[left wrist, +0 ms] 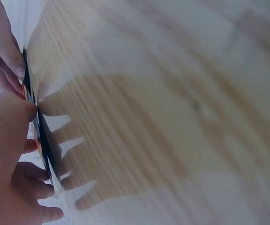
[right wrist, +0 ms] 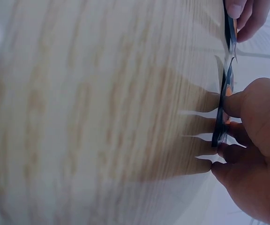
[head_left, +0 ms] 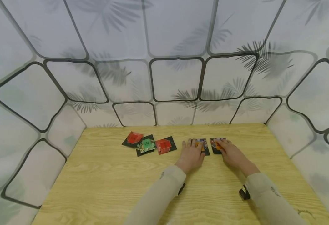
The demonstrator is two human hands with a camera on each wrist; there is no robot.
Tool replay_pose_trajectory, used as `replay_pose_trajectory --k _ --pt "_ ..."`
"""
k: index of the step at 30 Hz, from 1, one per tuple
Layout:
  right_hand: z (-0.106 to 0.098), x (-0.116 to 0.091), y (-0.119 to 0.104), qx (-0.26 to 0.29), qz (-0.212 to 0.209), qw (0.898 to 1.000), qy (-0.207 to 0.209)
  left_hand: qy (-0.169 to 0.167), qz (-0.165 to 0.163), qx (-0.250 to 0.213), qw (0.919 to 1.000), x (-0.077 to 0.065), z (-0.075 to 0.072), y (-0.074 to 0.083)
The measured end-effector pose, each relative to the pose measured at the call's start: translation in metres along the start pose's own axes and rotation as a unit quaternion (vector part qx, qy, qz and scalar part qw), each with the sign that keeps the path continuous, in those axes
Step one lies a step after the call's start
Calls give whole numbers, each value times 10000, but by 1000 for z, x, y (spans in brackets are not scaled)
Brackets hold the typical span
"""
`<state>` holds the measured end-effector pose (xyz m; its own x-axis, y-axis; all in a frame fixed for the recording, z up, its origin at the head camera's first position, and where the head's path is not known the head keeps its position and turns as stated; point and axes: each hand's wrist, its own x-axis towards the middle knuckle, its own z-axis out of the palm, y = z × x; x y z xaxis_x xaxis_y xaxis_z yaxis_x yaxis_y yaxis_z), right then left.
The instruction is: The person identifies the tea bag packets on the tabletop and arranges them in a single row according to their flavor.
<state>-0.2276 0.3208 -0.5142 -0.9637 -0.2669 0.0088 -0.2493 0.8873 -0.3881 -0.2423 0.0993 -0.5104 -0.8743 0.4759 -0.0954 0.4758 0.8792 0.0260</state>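
In the head view two flat dark packets with orange patches lie side by side at the back right of the table. My left hand (head_left: 190, 158) rests on the left packet (head_left: 206, 151), its fingers spread and covering much of it. My right hand (head_left: 234, 155) touches the right packet (head_left: 213, 142) with its fingers and thumb. The left wrist view has my left hand (left wrist: 6, 150) with thumb and fingertips on the thin packet (left wrist: 43, 136). Seen edge-on in the right wrist view, the other packet (right wrist: 218, 117) lies under the fingers of my right hand (right wrist: 261, 136).
Left of my hands lie a red-and-black packet (head_left: 165, 145), a green-and-black one (head_left: 146, 144) and another red one (head_left: 133, 137), the last two overlapping. The wood-grain table (head_left: 105, 181) ends at patterned cloth walls (head_left: 178, 81) at the back and both sides.
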Motion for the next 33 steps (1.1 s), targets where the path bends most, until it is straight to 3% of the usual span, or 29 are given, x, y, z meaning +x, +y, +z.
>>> replay_pose_trajectory --k 24,33 --pt "-2 1 -2 -56 -21 10000 -2 0 33 -229 9997 2 -3 0" --pt "-1 0 -2 -37 31 10000 -44 92 97 -372 9992 -5 -1 -12"
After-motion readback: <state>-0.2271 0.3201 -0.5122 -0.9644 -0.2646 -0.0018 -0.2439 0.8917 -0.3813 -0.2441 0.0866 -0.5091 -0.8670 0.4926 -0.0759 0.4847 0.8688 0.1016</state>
